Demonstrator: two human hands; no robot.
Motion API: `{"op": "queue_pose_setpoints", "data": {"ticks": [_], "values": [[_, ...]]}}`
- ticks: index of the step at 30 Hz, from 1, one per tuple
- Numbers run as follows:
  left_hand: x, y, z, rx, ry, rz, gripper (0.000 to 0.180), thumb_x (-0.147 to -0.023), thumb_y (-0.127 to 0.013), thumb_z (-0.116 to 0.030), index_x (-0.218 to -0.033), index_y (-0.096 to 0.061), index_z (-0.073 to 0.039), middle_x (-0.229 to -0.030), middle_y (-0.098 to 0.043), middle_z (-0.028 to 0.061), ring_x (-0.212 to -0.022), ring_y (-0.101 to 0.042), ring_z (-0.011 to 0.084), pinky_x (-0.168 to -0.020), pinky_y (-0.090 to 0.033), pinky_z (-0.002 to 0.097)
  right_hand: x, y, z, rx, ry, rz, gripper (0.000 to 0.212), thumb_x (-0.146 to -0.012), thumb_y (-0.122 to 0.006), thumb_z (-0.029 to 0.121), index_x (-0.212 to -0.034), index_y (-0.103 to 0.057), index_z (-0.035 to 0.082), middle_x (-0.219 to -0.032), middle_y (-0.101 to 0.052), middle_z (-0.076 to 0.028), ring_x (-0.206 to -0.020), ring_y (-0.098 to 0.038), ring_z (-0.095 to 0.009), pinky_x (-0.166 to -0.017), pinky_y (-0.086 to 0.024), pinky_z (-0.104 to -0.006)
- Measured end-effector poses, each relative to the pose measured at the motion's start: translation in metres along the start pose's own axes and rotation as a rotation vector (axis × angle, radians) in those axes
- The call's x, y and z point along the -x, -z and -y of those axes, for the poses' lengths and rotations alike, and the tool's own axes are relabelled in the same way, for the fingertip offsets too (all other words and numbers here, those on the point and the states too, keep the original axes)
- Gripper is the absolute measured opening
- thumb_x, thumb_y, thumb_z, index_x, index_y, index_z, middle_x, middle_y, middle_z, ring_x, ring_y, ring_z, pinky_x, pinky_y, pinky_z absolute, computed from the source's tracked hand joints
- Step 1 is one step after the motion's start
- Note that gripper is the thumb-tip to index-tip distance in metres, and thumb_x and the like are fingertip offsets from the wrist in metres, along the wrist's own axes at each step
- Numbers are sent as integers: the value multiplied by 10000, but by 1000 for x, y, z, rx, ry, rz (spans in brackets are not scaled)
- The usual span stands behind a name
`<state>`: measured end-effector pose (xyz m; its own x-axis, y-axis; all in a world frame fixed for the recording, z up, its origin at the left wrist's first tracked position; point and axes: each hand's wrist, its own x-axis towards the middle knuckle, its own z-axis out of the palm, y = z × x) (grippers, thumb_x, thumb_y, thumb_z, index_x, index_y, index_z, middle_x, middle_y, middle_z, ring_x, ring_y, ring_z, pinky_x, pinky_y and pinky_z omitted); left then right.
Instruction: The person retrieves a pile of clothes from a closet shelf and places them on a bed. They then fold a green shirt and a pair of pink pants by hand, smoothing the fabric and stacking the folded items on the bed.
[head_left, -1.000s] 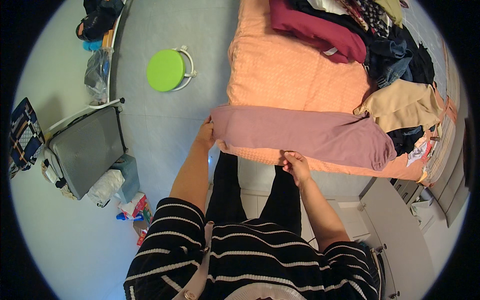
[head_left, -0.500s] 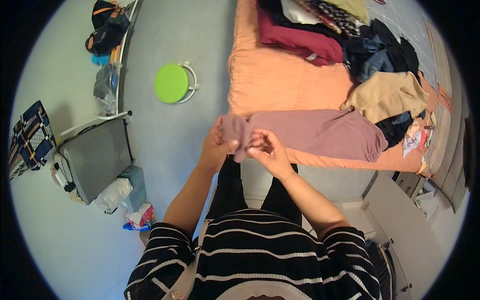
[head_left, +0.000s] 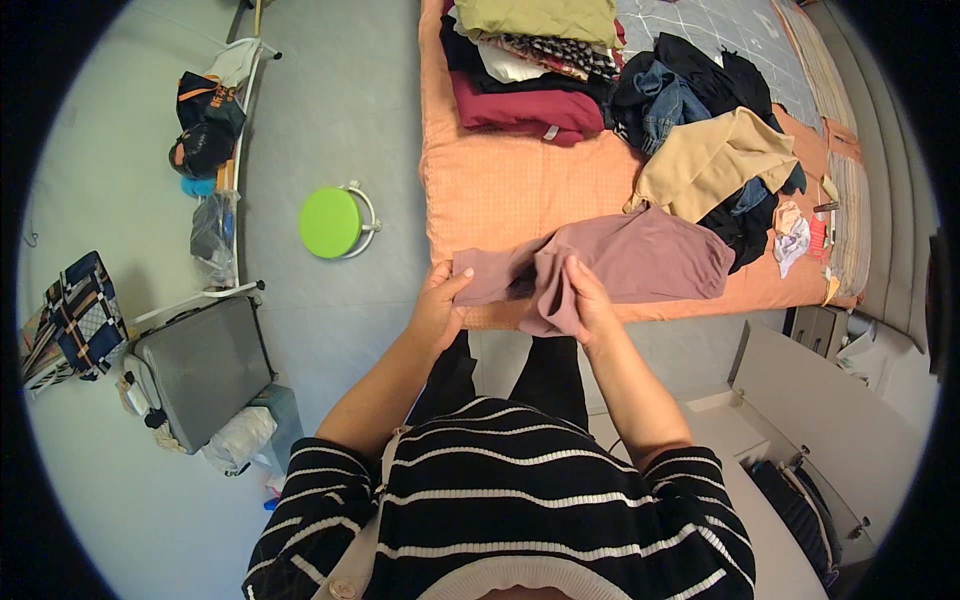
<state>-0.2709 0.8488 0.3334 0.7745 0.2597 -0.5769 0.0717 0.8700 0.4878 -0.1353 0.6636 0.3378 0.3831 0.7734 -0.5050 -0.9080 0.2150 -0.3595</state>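
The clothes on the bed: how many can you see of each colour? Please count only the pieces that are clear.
Mauve garment, held by left hand and right hand: 1
Tan garment: 1
Olive folded piece: 1
Maroon folded piece: 1
Blue denim piece: 1
Total: 5; the dark heap is too tangled to count.

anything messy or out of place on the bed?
Yes. Behind the mauve garment that the left hand and right hand hold, a loose tangle of tan, black and denim clothes sprawls on the orange bedspread, unlike the neat folded stack.
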Motion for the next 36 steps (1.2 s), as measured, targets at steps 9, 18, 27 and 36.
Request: {"op": "queue_pose_setpoints", "data": {"ticks": [9, 18, 27, 36], "values": [[12, -6, -7, -98, 4, -184, 313, -951, -497, -116, -1245, -435, -28, -1146, -575, 113, -1021, -603, 222, -838, -526, 378, -39, -40, -57, 483, 208, -343, 376, -967, -500, 357, -1096, -588, 14, -973, -627, -46, -871, -582, -141, -771, -477, -276], [-4, 76, -40, 82, 91, -424, 353, -893, -562, -127, -1212, -464, -12, -1022, -566, 107, -781, -558, 174, -704, -525, 353, 3, 39, 82, -124, 485, -350, 375, -935, -547, 390, -1114, -568, 61, -1005, -612, -44, -890, -598, -151, -774, -504, -287], [4, 108, -22, -600, -36, -591, 242, -829, -685, -150, -1054, -616, -92, -934, -584, 8, -866, -543, 145, -793, -452, 318, 15, 27, 78, -67, 415, -235, 283, -963, -522, 286, -1083, -573, 35, -1009, -614, -21, -909, -588, -122, -778, -489, -238], [20, 116, -19, -1239, -785, -476, 113, -718, -708, 11, -762, -608, -18, -1003, -595, 102, -805, -585, 202, -749, -455, 299, -26, 13, 25, -1193, -308, 138, 177, -935, -555, 226, -854, -578, 70, -824, -561, -1, -797, -552, -93, -724, -514, -201]]}}
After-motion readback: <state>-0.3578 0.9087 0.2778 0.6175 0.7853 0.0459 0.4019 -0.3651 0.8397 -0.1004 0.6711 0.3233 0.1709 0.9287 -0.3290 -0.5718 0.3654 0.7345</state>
